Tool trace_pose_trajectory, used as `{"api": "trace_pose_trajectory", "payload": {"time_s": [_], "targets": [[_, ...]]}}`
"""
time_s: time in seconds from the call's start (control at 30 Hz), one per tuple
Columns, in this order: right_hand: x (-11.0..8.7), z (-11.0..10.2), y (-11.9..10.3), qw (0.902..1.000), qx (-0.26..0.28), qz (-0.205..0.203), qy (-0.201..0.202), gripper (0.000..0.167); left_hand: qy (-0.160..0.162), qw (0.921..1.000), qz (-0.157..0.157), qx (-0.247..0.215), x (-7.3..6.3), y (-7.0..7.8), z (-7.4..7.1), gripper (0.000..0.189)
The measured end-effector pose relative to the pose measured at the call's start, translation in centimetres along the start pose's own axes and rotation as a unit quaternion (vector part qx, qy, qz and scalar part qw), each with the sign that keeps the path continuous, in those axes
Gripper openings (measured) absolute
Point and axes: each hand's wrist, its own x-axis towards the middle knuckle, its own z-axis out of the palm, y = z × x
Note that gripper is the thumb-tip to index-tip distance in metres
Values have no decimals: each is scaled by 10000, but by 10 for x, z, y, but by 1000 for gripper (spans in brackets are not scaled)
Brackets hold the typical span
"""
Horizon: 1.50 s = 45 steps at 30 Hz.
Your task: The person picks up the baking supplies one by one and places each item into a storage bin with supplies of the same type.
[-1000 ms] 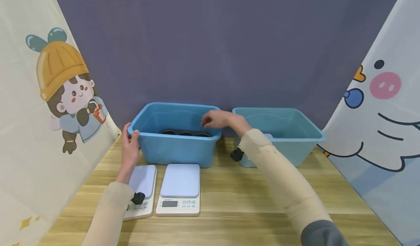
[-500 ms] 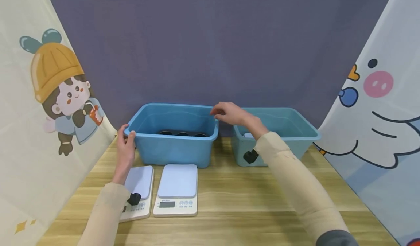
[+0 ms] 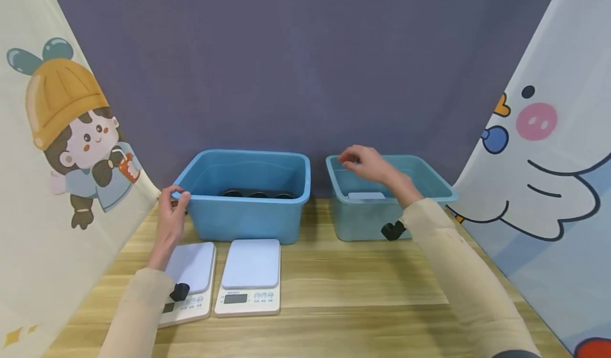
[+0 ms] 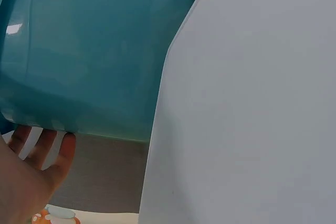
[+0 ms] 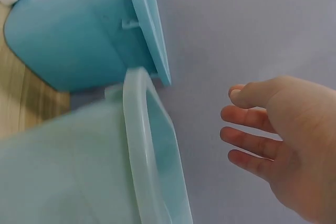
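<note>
left hand [image 3: 169, 221] grips a glossy blue tub [image 3: 245, 218]; empty right hand [image 3: 369, 164], fingers loosely bent, hovers above a paler teal tub [image 3: 360, 221].

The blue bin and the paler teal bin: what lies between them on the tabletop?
No object: the head view shows only a bare strip of wooden tabletop between the blue bin and the paler teal bin.

Head view evenly lit, counter [image 3: 343, 273] softly shadowed, left wrist view dim, blue bin [image 4: 94, 51] glare-flecked there, right wrist view slightly blurred
</note>
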Motion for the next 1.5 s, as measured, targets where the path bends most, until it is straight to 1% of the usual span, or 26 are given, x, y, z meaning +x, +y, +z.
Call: {"api": "trace_pose_trajectory", "payload": {"time_s": [0.03, 0.1, 0.2, 0.27, 0.4, 0.5, 0.53, 0.73, 0.9, 1.07, 1.3, 1.5], "targets": [[-3, -1, 3, 10000, 28, 70, 32, 26, -20, 10000, -39, 17, 1, -4, -2, 34], [-9, -5, 11, 9997, 58, 200, 109, 26, -51, 9999, -128, 5, 2, -6, -5, 35], [-19, -14, 22, 9990, 57, 413, 185, 27, -153, 9998, -95, 24, -1, 8, -8, 35], [-26, -19, 30, 9983, 55, 528, 240, 28, -230, 9997, 71, 92, 0, 12, -10, 36], [-40, -26, 45, 9968, 45, 740, 301, 29, -258, 9975, 322, 576, 7, 0, -11, 35], [-50, -29, 55, 9958, 12, 855, 317, 30, -242, 9949, 347, 917, 10, -9, -12, 35], [-52, -32, 59, 9955, 1, 897, 321, 30, -255, 9944, 357, 960, 11, -10, -11, 36], [-71, -43, 82, 9937, -58, 1072, 325, 33, -470, 9935, 389, 956, 14, -8, -12, 38], [-85, -50, 103, 9926, -216, 1114, 422, 37, -463, 9939, 450, 896, 18, -11, -18, 37], [-99, -56, 122, 9903, -207, 1199, 668, 35, -482, 9941, 340, 908, 21, -15, -23, 38], [-119, -59, 141, 9868, -195, 1367, 843, 38, -536, 9945, 344, 827, 24, -19, -29, 37], [-133, -60, 151, 9813, -243, 1556, 1104, 38, -588, 9951, 312, 737, 27, -19, -27, 38]]}}
